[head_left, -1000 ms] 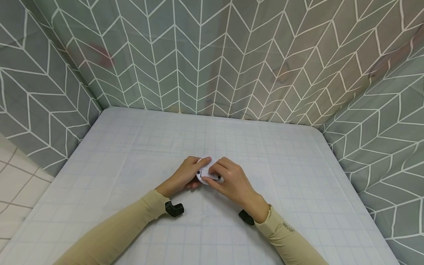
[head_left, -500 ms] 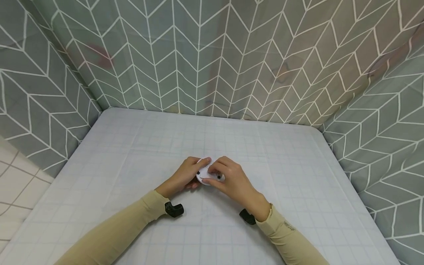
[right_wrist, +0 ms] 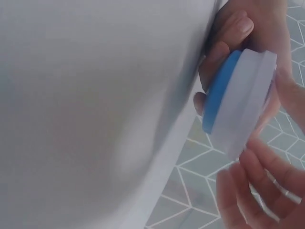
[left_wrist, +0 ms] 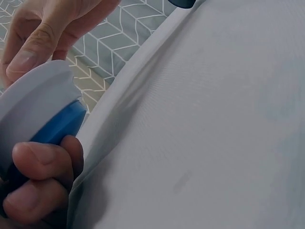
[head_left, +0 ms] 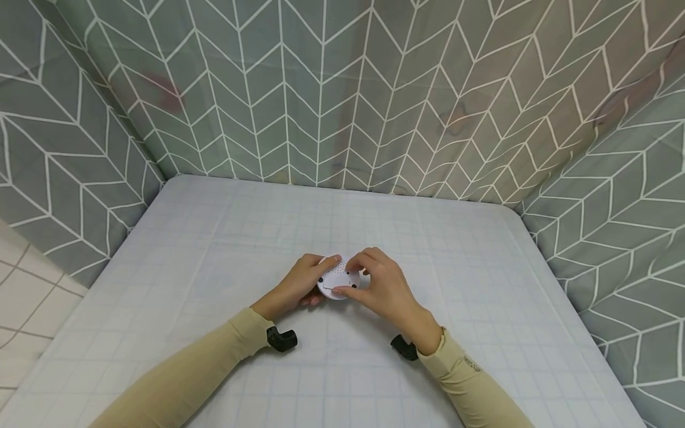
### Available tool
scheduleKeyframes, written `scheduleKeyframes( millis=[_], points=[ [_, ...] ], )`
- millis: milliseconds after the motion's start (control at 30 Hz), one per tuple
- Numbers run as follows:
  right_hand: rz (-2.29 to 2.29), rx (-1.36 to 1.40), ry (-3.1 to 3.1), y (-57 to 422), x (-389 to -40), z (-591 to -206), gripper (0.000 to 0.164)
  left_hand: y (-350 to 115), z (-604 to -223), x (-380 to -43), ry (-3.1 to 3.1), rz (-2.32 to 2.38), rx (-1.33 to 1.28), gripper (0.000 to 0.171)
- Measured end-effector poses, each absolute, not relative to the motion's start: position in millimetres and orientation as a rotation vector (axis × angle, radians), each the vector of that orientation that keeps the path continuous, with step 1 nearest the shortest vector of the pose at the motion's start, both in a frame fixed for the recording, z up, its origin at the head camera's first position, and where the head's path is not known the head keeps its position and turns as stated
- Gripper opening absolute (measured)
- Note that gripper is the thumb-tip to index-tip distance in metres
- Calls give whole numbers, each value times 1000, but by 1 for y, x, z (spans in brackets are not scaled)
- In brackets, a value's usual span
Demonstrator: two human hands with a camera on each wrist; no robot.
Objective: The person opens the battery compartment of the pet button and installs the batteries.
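Observation:
My left hand (head_left: 298,279) holds a round white device (head_left: 340,267) with a blue underside, its perforated back turned up. Several fingers wrap the blue side (left_wrist: 59,123) in the left wrist view, and the thumb lies on the upper left rim. A flat rectangular cover (head_left: 336,280) lies on the back, between dark round spots. At the device's right side is my right hand (head_left: 385,284), fingers curved at the rim and thumb against the back near the cover's lower edge. In the right wrist view its fingertips (right_wrist: 250,155) meet the white rim.
A pale checked cloth covers the table (head_left: 241,232). Patterned grey curtains (head_left: 332,95) stand behind it and on both sides. A black wrist camera (head_left: 282,339) sits on the left cuff, another (head_left: 404,348) on the right. Tiles (head_left: 27,297) show at lower left.
My right hand has shifted slightly right, off the cover's middle to the device's right rim, its thumb and fingers wider apart. More of the cover and back shows. The left hand stays put.

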State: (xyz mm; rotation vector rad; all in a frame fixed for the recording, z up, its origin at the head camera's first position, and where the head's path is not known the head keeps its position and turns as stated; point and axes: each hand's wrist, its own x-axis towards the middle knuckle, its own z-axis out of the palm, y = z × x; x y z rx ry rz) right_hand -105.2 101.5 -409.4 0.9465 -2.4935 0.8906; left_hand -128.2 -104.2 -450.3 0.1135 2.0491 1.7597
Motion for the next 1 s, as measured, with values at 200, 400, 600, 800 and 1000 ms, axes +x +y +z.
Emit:
scheduleKeyframes(
  millis=[200,400,600,800,1000],
  points=[
    [927,798,-2646,99,-106,-412,68,-105,-450,-128,2023,1776,113,63],
    [1063,761,-2814,100,-111,-418,61,-104,-449,-128,2002,1778,104,63],
    [1258,885,-2858,105,-116,-424,50,-104,-448,-127,2003,1779,110,63],
    [1430,928,-2878,110,-122,-428,35,-104,-449,-127,1999,1787,112,63],
    [1542,945,-2897,110,-123,-423,27,-105,-450,-128,1971,1811,122,63]
  ],
)
